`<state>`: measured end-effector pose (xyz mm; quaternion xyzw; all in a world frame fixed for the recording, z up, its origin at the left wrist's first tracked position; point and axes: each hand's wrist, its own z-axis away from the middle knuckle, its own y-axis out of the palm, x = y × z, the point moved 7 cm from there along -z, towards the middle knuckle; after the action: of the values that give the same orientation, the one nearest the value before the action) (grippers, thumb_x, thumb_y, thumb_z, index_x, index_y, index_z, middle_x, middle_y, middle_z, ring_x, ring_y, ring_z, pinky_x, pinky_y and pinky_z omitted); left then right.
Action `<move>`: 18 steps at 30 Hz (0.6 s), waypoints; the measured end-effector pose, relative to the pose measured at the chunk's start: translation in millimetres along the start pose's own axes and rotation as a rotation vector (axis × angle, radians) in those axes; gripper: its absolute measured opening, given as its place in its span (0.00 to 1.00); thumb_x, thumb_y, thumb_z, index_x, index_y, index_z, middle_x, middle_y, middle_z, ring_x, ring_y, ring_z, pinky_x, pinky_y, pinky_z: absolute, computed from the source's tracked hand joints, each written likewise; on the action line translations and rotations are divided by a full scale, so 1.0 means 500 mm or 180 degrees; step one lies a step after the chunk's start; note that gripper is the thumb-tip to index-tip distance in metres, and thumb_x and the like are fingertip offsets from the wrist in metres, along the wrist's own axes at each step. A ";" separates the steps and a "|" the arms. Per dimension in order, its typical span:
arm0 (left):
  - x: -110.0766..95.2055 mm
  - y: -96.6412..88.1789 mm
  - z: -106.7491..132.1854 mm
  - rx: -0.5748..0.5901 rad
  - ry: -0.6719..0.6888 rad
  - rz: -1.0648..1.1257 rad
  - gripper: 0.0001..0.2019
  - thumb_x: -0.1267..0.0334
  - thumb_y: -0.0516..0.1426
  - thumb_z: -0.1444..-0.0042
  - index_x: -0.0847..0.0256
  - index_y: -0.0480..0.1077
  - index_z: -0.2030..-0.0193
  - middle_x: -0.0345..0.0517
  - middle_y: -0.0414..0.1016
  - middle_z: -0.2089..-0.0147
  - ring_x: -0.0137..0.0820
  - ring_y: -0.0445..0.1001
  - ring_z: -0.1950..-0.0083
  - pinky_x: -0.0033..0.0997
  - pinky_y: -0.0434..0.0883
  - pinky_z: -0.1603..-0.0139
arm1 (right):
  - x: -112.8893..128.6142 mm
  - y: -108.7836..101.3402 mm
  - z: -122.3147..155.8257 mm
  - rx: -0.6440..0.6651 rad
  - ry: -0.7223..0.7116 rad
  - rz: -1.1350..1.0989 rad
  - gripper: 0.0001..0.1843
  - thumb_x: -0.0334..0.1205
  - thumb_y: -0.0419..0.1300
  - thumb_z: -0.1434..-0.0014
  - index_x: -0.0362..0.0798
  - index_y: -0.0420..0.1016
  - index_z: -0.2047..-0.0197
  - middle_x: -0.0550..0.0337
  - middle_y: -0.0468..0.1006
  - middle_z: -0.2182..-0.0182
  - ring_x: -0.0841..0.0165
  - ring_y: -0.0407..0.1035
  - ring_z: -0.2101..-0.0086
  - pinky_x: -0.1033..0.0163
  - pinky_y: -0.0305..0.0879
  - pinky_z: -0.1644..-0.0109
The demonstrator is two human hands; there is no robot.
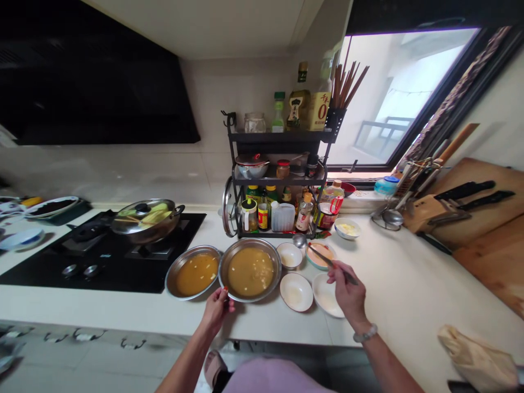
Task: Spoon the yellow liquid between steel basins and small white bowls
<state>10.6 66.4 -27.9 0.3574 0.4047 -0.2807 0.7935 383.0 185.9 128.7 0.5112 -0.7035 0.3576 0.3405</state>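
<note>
My right hand (pixel 350 292) is closed round the handle of a metal ladle (pixel 300 240), whose bowl is up at the left, over the small white bowl (pixel 290 255). With its fingers pinched, my left hand (pixel 218 310) grips the near left rim of a round metal basin (pixel 278 271) of brownish liquid with pale bits floating in it. A second metal basin (pixel 171 277) of more orange liquid stands against it on the left. Right of the basins are a white bowl (pixel 296 292), another white dish (pixel 325 295) partly behind my right hand, and a pinkish plate (pixel 321 252).
A black rack (pixel 282 181) of bottles and jars stands behind the basins. On the left, a lidded pan (pixel 145 221) sits on the black hob (pixel 123 275). A bowl of chopped pale food (pixel 347 228), a knife block (pixel 423 213) and a cloth bag (pixel 477 357) are at right.
</note>
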 end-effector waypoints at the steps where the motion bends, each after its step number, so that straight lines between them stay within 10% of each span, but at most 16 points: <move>1: 0.000 0.000 0.000 0.0012 -0.0004 -0.0003 0.21 0.50 0.68 0.63 0.61 0.64 0.74 0.35 0.67 0.84 0.24 0.66 0.83 0.23 0.66 0.82 | -0.011 -0.019 -0.009 -0.0155 0.0105 0.0120 0.14 0.47 0.54 0.39 0.46 0.73 0.58 0.62 0.74 0.76 0.70 0.69 0.79 0.62 0.71 0.73; 18: -0.001 -0.002 -0.002 -0.0004 -0.0002 -0.0034 0.22 0.49 0.68 0.66 0.61 0.64 0.74 0.35 0.67 0.84 0.24 0.65 0.83 0.24 0.66 0.82 | -0.154 -0.123 -0.009 -0.1259 0.1310 -0.0369 0.22 0.54 0.64 0.52 0.42 0.72 0.65 0.63 0.74 0.82 0.71 0.68 0.83 0.65 0.69 0.80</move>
<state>9.1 66.5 -28.2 0.3546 0.4066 -0.2848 0.7923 461.7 212.9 75.6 0.3909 -0.6453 0.2897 0.5889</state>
